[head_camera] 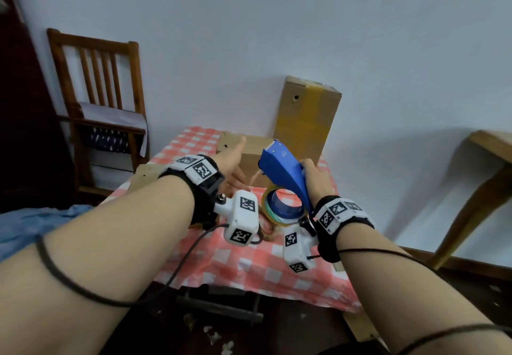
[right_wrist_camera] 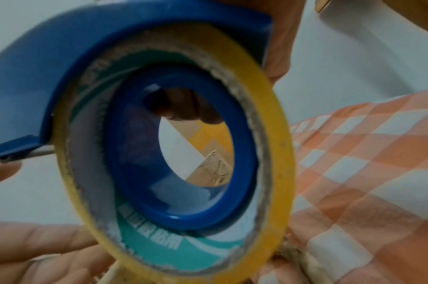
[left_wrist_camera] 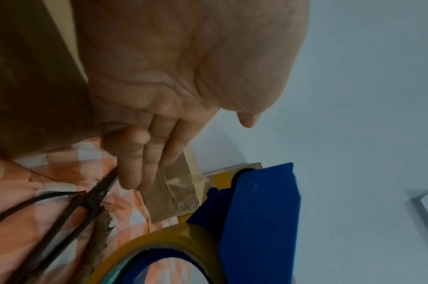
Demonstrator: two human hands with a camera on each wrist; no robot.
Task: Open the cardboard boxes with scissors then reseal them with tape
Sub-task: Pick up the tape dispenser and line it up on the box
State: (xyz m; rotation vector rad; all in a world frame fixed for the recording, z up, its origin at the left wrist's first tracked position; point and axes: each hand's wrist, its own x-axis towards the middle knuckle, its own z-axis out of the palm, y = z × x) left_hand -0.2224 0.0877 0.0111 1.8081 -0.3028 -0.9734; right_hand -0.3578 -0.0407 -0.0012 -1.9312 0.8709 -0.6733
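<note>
My right hand (head_camera: 318,180) grips a blue tape dispenser (head_camera: 282,166) above the checkered table, its yellow tape roll (head_camera: 279,207) nearest me. The roll (right_wrist_camera: 174,153) fills the right wrist view. My left hand (head_camera: 235,166) is open, fingers straight, reaching beside the dispenser toward a low cardboard box (head_camera: 255,149). In the left wrist view its fingers (left_wrist_camera: 135,169) point down at a taped box surface (left_wrist_camera: 174,192), just by the dark scissors (left_wrist_camera: 86,203) lying on the cloth. A tall taped cardboard box (head_camera: 307,116) stands upright behind, against the wall.
The small table carries a red-and-white checkered cloth (head_camera: 249,266). A wooden chair (head_camera: 97,91) stands at the left, another wooden table (head_camera: 484,160) at the right. Blue fabric (head_camera: 41,224) lies at the near left. A white wall closes the back.
</note>
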